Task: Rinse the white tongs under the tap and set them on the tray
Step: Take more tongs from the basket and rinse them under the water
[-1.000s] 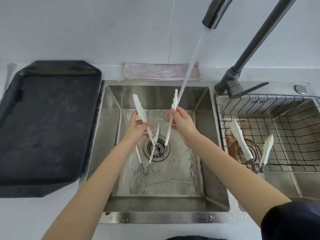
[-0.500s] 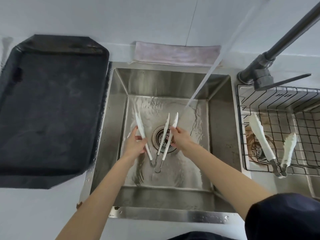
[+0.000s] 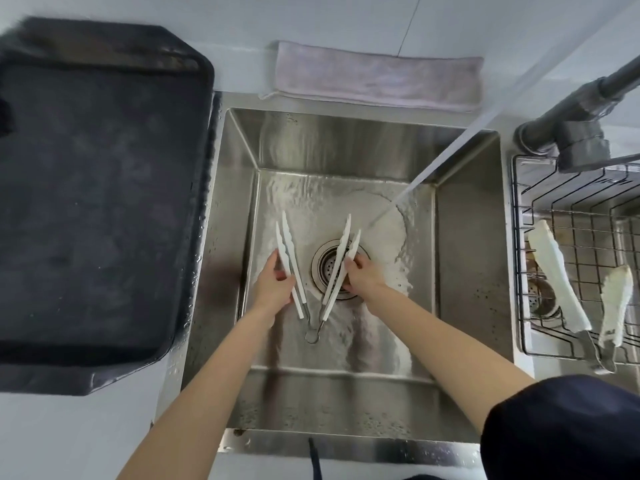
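Low in the steel sink (image 3: 467, 237), over the drain, I hold white tongs in both hands. My left hand (image 3: 273, 285) grips one white pair (image 3: 285, 244), its two arms pressed together. My right hand (image 3: 363, 278) grips a second white pair (image 3: 346, 244), also squeezed. They form a V, and their metal ends meet at a wire ring (image 3: 311, 336) near the sink floor. Water from the tap (image 3: 581, 133) lands at the tips' right, not on the tongs. The black tray (image 3: 104, 202) lies on the counter left of the sink, with nothing on it.
A wire basket (image 3: 540, 348) sits in the right basin with another pair of white tongs (image 3: 554, 278) leaning in it. A folded pale cloth (image 3: 374, 77) lies behind the sink. Water sheets over the sink floor.
Both hands have dropped the tongs from up in the stream to near the sink floor. The water now falls to the right of them. My view has tilted downward.
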